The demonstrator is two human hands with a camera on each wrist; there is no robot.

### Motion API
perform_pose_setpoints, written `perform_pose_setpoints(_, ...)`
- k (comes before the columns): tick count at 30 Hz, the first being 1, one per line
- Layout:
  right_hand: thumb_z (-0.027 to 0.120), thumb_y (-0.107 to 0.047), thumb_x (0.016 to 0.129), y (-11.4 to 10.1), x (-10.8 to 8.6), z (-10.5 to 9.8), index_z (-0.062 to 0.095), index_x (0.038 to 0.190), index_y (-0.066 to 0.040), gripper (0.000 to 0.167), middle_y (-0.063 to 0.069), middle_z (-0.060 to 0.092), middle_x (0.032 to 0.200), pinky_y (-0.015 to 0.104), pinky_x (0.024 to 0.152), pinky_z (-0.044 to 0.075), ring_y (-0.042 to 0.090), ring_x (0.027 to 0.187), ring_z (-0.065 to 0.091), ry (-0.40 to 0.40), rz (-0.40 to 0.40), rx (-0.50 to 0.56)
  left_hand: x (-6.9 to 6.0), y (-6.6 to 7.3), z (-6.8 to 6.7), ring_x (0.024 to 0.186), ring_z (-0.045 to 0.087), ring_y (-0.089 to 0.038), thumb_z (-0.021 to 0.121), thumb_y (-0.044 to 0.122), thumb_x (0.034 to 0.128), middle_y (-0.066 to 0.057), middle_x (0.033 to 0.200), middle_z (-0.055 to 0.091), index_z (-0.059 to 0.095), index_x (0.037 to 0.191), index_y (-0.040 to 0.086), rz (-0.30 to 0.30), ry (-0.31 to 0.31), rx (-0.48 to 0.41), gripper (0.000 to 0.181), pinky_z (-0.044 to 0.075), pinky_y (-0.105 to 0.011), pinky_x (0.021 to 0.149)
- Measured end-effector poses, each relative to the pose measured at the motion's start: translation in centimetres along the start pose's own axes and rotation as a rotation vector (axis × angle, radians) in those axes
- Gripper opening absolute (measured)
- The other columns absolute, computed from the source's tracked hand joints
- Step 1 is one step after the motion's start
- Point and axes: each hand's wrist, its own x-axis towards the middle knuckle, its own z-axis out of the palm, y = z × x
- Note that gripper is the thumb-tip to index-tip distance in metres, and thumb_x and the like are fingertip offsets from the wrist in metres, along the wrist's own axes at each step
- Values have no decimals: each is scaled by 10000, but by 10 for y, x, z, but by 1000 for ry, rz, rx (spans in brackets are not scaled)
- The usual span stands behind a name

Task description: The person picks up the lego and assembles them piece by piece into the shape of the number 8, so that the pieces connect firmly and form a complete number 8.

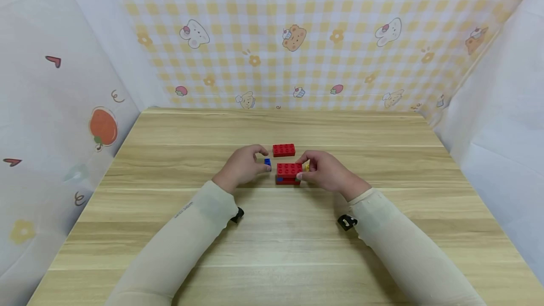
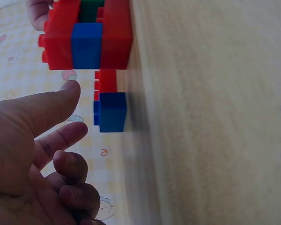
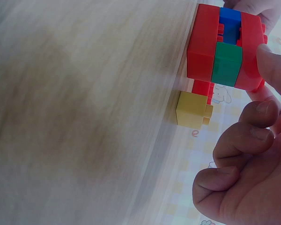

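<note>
One red-topped brick stack point(image 1: 288, 173), centre frame, looks light and stiff; its ends suit gripping; right hand point(image 1: 328, 172) pinches its right end; left hand point(image 1: 243, 166), fingers parted, hovers beside a blue brick point(image 2: 113, 112).

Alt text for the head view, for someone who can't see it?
A person's right hand pinches a stack of studded red plastic bricks sandwiching blue and green ones; the left hand, empty, is beside a blue plastic brick. Another rectangular red brick lies behind on the wooden table.
</note>
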Motion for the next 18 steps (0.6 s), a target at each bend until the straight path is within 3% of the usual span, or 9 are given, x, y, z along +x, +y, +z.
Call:
perform_pose_setpoints(4,807,-164,947,0,0,0,711,1182,-117,258,35,516,712,294,569,417,179,629,479,1,-1,-5,3,-1,2,813,538,-222,778,302,974,-64,981,598,665,1337,198,-18,-12,32,394,465,-353,685)
perform_pose_setpoints(11,807,-160,945,-1,0,0,709,1180,-113,259,39,526,721,296,572,421,183,639,489,-2,3,-7,4,1,3,709,532,-192,774,271,974,-50,827,598,678,1311,176,-39,-13,52,362,450,-347,663)
perform_pose_setpoints(14,805,-161,947,-1,0,0,709,1184,-112,260,38,523,719,294,572,420,184,637,487,-4,2,-1,5,2,4,741,542,-209,768,263,978,-76,927,647,677,1313,171,-47,-16,64,359,476,-378,736)
perform_pose_setpoints(18,803,-161,949,0,0,0,709,1184,-109,259,35,516,712,292,566,416,181,634,483,-4,0,4,6,3,5,953,584,-253,773,268,974,-94,1264,679,683,1294,169,-51,-9,84,346,499,-449,942)
